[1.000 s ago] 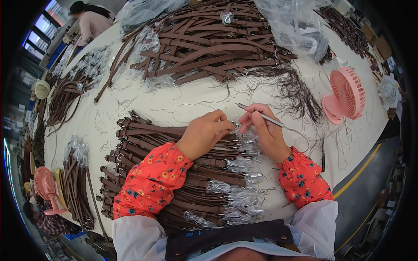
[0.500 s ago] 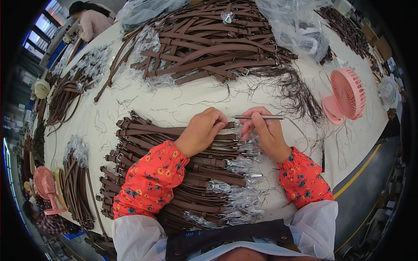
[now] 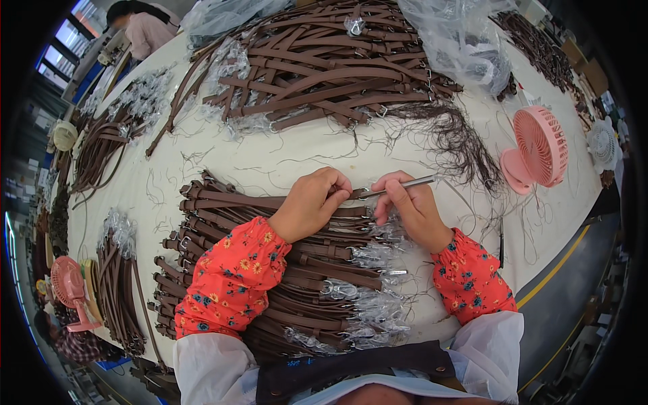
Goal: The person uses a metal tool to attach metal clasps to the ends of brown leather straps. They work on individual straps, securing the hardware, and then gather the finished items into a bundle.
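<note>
My left hand [image 3: 309, 204] is closed in a pinch on the end of a brown leather strap [image 3: 243, 202], close to its metal buckle. Between the thumb and fingers of my right hand [image 3: 416, 212] is a slim metal pen-shaped tool [image 3: 420, 181] with a thin cable at its back end. The tool slants down to the left, its tip at the buckle end of the strap; whether it touches cannot be made out. Below both hands lies a row of similar straps [image 3: 331, 262], their buckles wrapped in clear plastic [image 3: 374, 290].
A heap of brown straps [image 3: 317, 71] covers the far side of the white table [image 3: 270, 155], beside plastic bags [image 3: 466, 47] and dark loose threads [image 3: 459, 135]. Pink fans stand right [image 3: 536, 145] and left [image 3: 69, 287]. More strap bundles [image 3: 118, 297] lie left. Another person [image 3: 143, 30] sits far left.
The pen-shaped tool has tilted from nearly level, its tip dropping toward the strap's end and its back end rising slightly. My left hand keeps its pinch in nearly the same place.
</note>
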### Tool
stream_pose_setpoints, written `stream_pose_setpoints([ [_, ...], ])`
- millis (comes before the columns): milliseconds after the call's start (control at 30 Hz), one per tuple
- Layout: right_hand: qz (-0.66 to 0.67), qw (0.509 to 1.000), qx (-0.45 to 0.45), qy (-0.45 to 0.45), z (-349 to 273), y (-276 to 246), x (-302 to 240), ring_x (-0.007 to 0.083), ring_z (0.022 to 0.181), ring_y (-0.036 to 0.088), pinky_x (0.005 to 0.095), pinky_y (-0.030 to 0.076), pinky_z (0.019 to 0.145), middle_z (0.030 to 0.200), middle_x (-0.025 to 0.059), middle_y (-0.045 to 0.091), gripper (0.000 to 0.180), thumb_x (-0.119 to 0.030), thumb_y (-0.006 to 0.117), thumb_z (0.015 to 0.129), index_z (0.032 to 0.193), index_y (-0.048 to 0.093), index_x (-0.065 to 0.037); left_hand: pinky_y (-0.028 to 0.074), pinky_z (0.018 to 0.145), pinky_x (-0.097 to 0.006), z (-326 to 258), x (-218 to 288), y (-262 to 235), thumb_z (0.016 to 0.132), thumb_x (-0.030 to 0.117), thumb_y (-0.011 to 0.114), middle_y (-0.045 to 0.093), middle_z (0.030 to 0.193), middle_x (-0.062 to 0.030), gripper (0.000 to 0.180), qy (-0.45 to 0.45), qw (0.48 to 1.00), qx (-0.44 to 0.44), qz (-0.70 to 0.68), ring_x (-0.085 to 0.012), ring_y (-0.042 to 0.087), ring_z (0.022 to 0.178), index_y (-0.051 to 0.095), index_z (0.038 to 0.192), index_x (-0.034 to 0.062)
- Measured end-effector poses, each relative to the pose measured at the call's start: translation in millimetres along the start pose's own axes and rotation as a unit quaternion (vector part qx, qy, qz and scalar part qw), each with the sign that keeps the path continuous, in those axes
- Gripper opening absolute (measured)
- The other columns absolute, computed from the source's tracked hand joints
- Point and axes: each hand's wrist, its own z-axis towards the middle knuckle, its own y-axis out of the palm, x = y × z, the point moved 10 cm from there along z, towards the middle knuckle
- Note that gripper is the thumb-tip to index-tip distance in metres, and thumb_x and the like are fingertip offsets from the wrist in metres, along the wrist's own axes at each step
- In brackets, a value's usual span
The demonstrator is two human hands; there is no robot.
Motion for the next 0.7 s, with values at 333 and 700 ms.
stream_pose_setpoints([
  [333, -0.004, 1.000, 0.001, -0.009, 1, 1, -1, 0.0134, 0.064, 0.060, 0.0259, 0.049, 0.063, 0.075, 0.0091, 0.063, 0.038, -0.033, 0.040, 0.107, 0.110, 0.055, 0.002, 0.046, 0.061, -0.026, -2, 2, 0, 0.089, 0.003, 0.063, 0.062, 0.080, -0.0039, 0.008, -0.004, 1.000, -0.002, -0.014, -0.0099, 0.055, 0.068, 0.062, 0.096, -0.0007],
  [700, 0.018, 0.999, 0.037, -0.018, 1, -3, 1, 0.0092, 0.062, 0.061, 0.0232, 0.049, 0.059, 0.071, 0.0033, 0.063, 0.037, -0.031, 0.040, 0.107, 0.105, 0.058, 0.002, 0.047, 0.062, -0.026, 1, 8, -7, 0.082, 0.004, 0.069, 0.058, 0.086, -0.0058, 0.012, -0.020, 1.000, -0.003, -0.024, -0.0133, 0.058, 0.070, 0.064, 0.093, 0.0014],
])
